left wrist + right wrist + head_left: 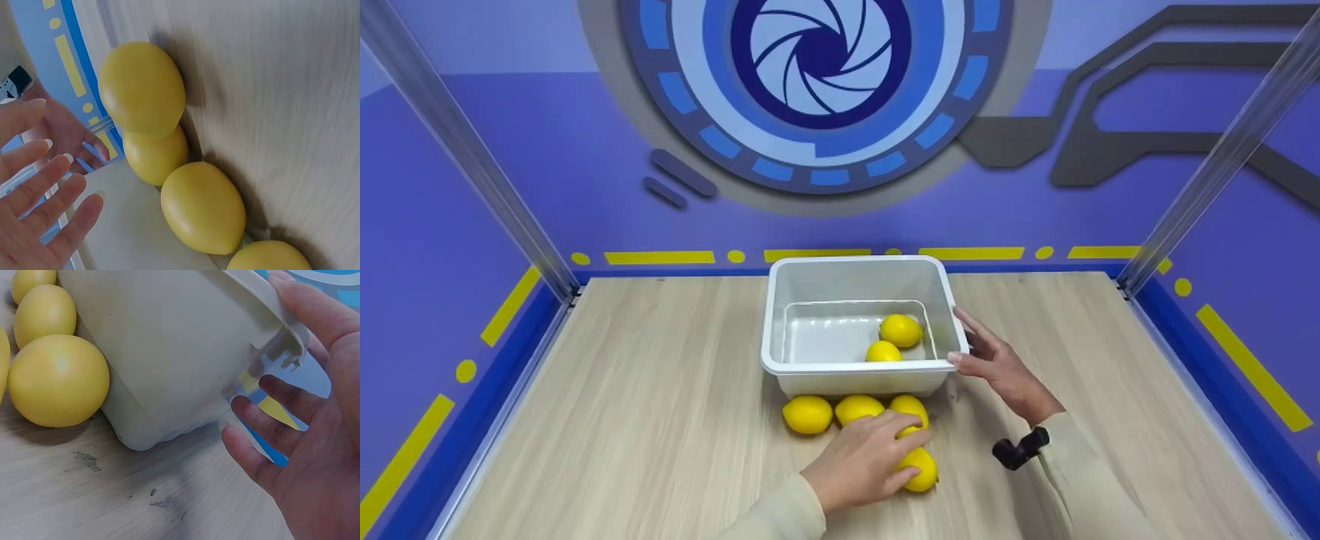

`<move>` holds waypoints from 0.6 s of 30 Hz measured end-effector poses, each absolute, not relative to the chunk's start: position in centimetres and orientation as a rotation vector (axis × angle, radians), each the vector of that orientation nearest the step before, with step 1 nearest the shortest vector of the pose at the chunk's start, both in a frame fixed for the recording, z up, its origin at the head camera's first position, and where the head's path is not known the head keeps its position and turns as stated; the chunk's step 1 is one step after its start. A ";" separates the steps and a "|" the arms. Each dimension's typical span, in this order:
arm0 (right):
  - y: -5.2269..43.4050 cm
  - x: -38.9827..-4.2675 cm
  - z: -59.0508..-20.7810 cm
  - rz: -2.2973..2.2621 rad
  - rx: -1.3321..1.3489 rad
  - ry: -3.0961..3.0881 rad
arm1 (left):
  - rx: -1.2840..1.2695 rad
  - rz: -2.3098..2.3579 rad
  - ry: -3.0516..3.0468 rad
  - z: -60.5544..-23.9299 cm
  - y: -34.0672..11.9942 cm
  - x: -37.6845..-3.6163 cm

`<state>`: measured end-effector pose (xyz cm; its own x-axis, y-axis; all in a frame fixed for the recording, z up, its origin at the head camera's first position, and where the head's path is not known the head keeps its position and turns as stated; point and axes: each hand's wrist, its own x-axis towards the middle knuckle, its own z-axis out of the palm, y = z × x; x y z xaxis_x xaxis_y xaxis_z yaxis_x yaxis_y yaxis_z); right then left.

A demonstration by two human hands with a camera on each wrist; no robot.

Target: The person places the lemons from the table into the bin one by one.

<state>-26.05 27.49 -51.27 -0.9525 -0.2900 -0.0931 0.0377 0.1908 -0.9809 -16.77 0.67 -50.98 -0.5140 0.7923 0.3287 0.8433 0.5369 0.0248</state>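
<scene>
A white plastic tub (840,368) stands at the back of the table with two lemons (901,330) inside, toward its right end. My right hand (1006,375) grips its front right corner, thumb on the rim and index finger behind it; the other fingers (253,455) spread below. Along the tub's front lie three lemons (808,415) in a row, and another lemon (921,471) sits nearer me. Over the right-hand ones reaches my left hand (864,459), partly covering them. In the left wrist view its fingers (50,202) are spread and apart from the lemons.
The wooden tabletop (660,390) extends to both sides of the tub. Patterned blue panels (510,165) and metal posts (472,157) enclose it at the back and sides. A small black device (1020,448) sits at my right wrist.
</scene>
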 end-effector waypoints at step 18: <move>27.5 -26.0 -51.5 -1.833 -0.243 2.219 | -1.416 -0.276 -2.531 -52.2 1.1 -16.6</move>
<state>-26.01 27.49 -51.47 -0.9540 -0.2866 -0.0875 0.0318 0.1934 -0.9806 -16.55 1.14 -52.16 -0.5077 0.8121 0.2877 0.8550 0.5160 0.0521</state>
